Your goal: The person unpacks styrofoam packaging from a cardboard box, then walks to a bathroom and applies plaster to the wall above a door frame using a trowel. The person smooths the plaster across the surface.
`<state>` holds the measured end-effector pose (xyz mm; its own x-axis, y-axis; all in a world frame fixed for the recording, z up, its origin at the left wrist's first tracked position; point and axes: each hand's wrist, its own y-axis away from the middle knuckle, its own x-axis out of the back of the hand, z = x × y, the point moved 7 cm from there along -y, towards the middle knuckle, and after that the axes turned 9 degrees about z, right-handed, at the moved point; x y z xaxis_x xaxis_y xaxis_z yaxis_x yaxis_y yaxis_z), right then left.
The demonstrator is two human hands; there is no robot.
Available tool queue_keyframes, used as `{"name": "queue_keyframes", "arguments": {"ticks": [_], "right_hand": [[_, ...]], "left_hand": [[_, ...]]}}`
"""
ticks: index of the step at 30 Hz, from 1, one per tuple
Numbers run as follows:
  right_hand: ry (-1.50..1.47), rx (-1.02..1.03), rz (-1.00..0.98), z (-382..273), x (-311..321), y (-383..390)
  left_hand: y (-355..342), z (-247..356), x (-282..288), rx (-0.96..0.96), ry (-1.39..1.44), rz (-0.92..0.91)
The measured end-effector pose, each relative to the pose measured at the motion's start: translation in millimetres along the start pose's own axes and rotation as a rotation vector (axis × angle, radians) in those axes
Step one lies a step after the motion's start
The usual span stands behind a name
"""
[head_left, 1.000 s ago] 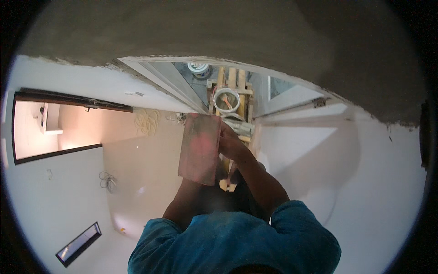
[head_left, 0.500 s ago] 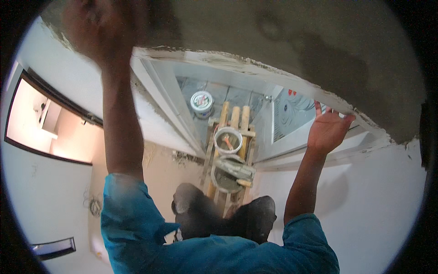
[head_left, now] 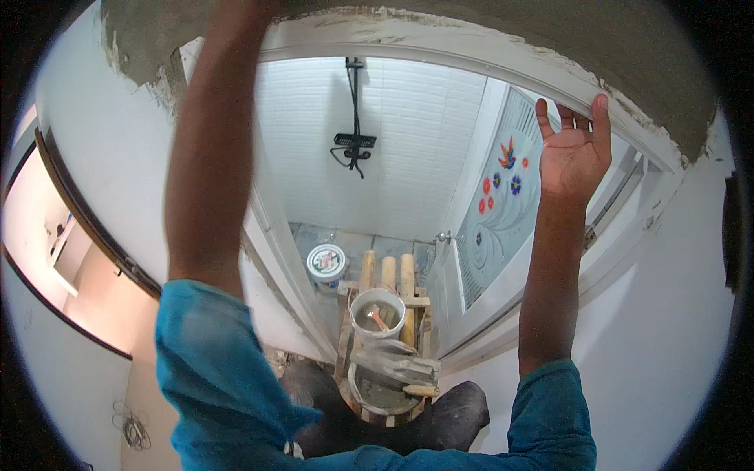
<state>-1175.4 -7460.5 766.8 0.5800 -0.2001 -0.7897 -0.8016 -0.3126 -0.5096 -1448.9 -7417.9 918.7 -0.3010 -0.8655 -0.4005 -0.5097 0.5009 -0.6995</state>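
My right hand [head_left: 576,155] grips the lower edge of the white door frame's top bar [head_left: 440,59]. Its thumb lies on the front, and the other fingertips pass behind the bar. Grey wet-looking plaster [head_left: 628,47] covers the wall above, with ragged smears along the frame. My left arm reaches up past the frame's left corner to the plaster. Only the blurred base of my left hand [head_left: 250,12] shows at the top edge. Its fingers, and anything in them, are cut off.
Below stands a wooden scaffold [head_left: 422,330] of poles and planks. It bears a white bucket [head_left: 378,314] with a brush and a mortar pan [head_left: 385,392] with a trowel across it. A lidded tub [head_left: 326,263] sits beyond. At right is an open door [head_left: 491,204] with a flower-patterned panel.
The view has shifted, now showing more of the tiled room through the doorway. My left hand has gone almost out of the top edge. My right hand stays on the frame.
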Motion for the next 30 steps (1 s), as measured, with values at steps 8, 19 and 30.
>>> {"name": "queue_keyframes", "arguments": {"ticks": [8,19,30], "right_hand": [[0.063,0.007,0.01,-1,2,0],[-0.025,-0.042,0.071,-2,2,-3],[0.0,-0.04,0.088,0,1,-3]], "left_hand": [[56,-24,-13,0.501,0.856,-0.002],[16,31,-23,0.328,0.636,0.322],[-19,47,-39,0.469,0.593,0.101]]}}
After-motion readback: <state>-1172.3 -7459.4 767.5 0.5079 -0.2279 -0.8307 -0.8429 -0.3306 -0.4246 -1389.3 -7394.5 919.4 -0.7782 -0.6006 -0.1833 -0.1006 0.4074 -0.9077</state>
